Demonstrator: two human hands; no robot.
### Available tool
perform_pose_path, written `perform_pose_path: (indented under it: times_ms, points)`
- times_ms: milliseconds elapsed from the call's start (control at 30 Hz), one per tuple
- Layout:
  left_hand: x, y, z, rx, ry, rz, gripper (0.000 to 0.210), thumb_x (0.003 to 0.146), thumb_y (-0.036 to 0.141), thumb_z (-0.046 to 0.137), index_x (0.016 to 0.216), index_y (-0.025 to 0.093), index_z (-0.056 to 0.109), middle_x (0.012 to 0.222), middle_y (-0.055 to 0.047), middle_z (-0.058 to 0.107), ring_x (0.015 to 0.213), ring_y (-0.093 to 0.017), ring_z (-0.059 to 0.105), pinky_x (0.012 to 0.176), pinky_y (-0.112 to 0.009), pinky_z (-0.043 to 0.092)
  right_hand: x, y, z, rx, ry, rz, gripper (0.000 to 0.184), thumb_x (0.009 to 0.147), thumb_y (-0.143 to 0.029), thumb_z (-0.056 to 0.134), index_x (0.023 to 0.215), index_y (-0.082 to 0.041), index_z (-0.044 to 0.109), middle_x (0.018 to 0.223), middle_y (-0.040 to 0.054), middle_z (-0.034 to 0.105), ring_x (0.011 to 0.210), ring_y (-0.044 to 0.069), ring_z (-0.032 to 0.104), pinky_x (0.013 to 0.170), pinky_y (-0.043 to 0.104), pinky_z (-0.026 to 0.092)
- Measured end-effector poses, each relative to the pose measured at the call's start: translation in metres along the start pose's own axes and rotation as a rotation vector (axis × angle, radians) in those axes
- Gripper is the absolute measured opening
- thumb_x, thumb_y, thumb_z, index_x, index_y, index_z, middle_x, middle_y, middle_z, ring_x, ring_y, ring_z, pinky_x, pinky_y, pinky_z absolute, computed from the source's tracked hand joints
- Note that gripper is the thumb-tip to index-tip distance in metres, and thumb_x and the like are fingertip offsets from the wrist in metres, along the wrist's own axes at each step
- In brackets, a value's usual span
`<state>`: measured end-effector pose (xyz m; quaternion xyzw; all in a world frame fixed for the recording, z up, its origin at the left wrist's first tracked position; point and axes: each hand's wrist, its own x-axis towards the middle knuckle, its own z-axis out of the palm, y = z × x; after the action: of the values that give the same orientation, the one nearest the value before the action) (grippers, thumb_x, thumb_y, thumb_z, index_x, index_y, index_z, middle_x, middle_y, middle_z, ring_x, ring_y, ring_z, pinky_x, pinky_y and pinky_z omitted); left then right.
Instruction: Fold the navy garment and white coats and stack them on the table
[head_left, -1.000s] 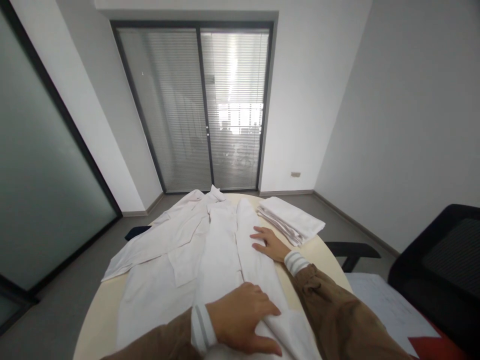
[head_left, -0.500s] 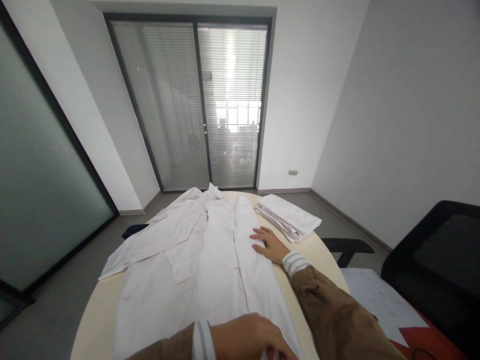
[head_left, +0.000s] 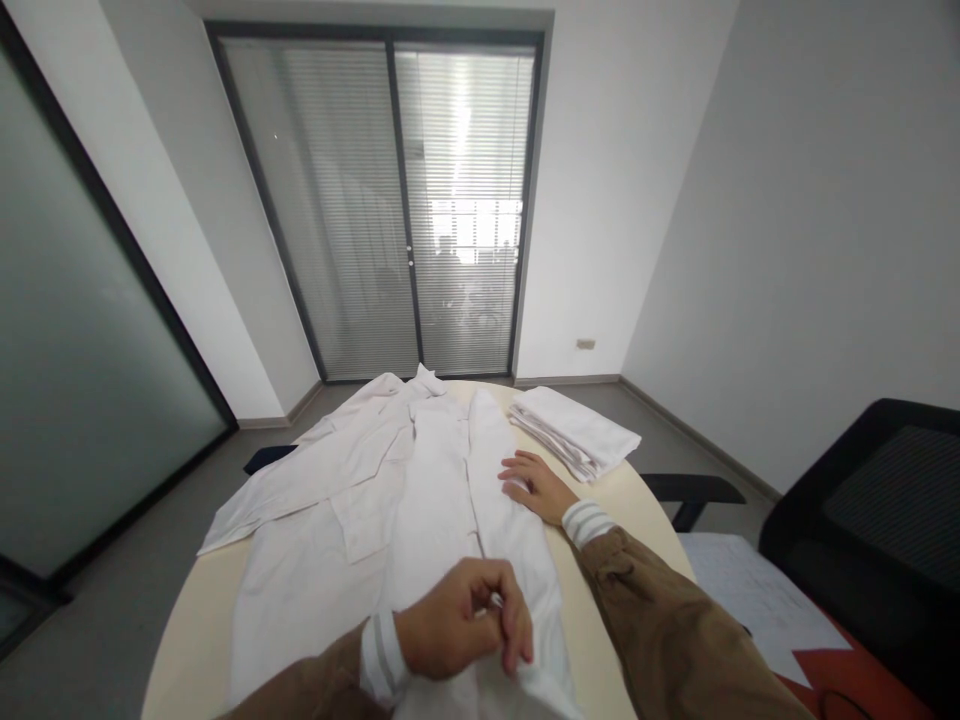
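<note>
A long white lab coat (head_left: 322, 610) lies spread over the round table, its collar at the far end and one sleeve stretched out to the left. My left hand (head_left: 465, 620) is above the lower right part of the coat, thumb and fingers closed on its white cloth, which bends up beneath them. Farther up, my right hand (head_left: 536, 487) rests palm down on the coat's folded-in right side, with its fingers apart. Beyond that hand is a folded white garment (head_left: 577, 425), close to the table's right edge.
The cream table (head_left: 187, 630) shows around the coat. To the right are a black office chair (head_left: 885, 500), its armrest (head_left: 694, 488), and paper sheets (head_left: 757, 590) beside something red (head_left: 862, 680). Behind the table stands a glass partition with blinds (head_left: 337, 220).
My left hand has moved away from me and slightly left, bringing the coat's lower right cloth up with it. My right hand has stayed in place.
</note>
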<state>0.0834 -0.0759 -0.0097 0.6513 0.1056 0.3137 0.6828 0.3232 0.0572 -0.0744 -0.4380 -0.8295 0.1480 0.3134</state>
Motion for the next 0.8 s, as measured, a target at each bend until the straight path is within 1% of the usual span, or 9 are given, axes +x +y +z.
perform_pose_path:
  times_ms: [100,167,233,367,467,567,633,700,800]
  points:
    - [0.006,-0.005,-0.025,0.003,0.265,0.011,0.017,0.078,0.019,0.058,0.07,0.02,0.044,0.053,0.005,0.052,0.051,-0.009,0.05,0.056,-0.022,0.04,0.0,-0.012,-0.007,0.065,0.01,-0.042,0.039,0.1,-0.044,0.042,0.1,-0.023,0.074,0.114,0.0094,0.072,0.125,0.025,0.053,0.112,0.05,0.035]
    - [0.009,-0.014,-0.043,0.074,0.403,-0.032,0.011,0.075,0.02,0.057,0.071,0.019,0.046,0.055,0.004,0.053,0.053,-0.01,0.051,0.059,-0.023,0.04,-0.003,-0.023,-0.011,0.084,0.022,-0.076,0.048,0.102,-0.046,0.033,0.097,-0.022,0.074,0.103,0.0093,0.074,0.122,0.026,0.054,0.108,0.048,0.038]
    - [0.01,-0.021,-0.058,0.109,0.466,-0.097,0.005,0.073,0.021,0.054,0.072,0.019,0.05,0.056,0.004,0.054,0.056,-0.011,0.053,0.062,-0.024,0.04,-0.006,-0.036,-0.012,0.081,0.016,-0.141,0.055,0.102,-0.051,0.026,0.094,-0.022,0.072,0.095,0.0098,0.073,0.116,0.027,0.057,0.104,0.047,0.04]
    - [0.005,-0.024,-0.075,0.278,0.461,-0.161,0.008,0.069,0.017,0.047,0.072,0.018,0.054,0.062,0.001,0.058,0.063,-0.014,0.054,0.066,-0.025,0.04,-0.014,-0.063,-0.002,0.11,-0.101,-0.398,0.07,0.092,-0.073,0.019,0.092,-0.022,0.067,0.088,0.0115,0.069,0.095,0.026,0.061,0.093,0.045,0.044]
    - [-0.002,-0.019,-0.079,0.567,0.35,-0.114,0.02,0.068,0.01,0.041,0.07,0.018,0.059,0.066,-0.001,0.058,0.067,-0.015,0.052,0.069,-0.027,0.039,-0.018,-0.076,0.009,0.093,-0.218,-0.518,0.064,0.09,-0.073,0.025,0.085,-0.022,0.063,0.079,0.0096,0.067,0.081,0.023,0.06,0.082,0.041,0.046]
    - [-0.008,-0.012,-0.074,0.875,0.081,0.04,0.031,0.062,0.005,0.041,0.071,0.02,0.066,0.07,-0.003,0.059,0.08,-0.018,0.053,0.081,-0.032,0.04,-0.019,-0.078,0.015,0.021,-0.234,-0.47,0.043,0.093,-0.054,0.038,0.078,-0.022,0.061,0.071,0.0067,0.064,0.073,0.021,0.057,0.073,0.036,0.044]
    - [-0.012,-0.008,-0.067,1.033,-0.079,0.103,0.036,0.062,0.004,0.045,0.079,0.023,0.071,0.08,-0.004,0.064,0.09,-0.02,0.054,0.092,-0.036,0.037,-0.019,-0.077,0.016,-0.006,-0.224,-0.425,0.034,0.093,-0.043,0.04,0.077,-0.021,0.061,0.07,0.0058,0.063,0.072,0.02,0.055,0.071,0.034,0.043]
    - [-0.016,-0.005,-0.059,1.14,-0.173,0.078,0.035,0.064,0.008,0.05,0.088,0.024,0.071,0.088,-0.004,0.066,0.092,-0.021,0.055,0.096,-0.039,0.035,-0.019,-0.076,0.016,-0.016,-0.215,-0.403,0.031,0.093,-0.039,0.041,0.078,-0.021,0.061,0.07,0.0057,0.063,0.073,0.02,0.055,0.07,0.033,0.043]
    - [-0.02,-0.003,-0.05,1.21,-0.258,0.015,0.029,0.063,0.016,0.057,0.09,0.022,0.067,0.086,-0.004,0.067,0.085,-0.021,0.057,0.093,-0.039,0.037,-0.02,-0.075,0.016,-0.017,-0.209,-0.387,0.032,0.094,-0.039,0.041,0.077,-0.021,0.061,0.07,0.006,0.062,0.073,0.02,0.055,0.07,0.033,0.044]
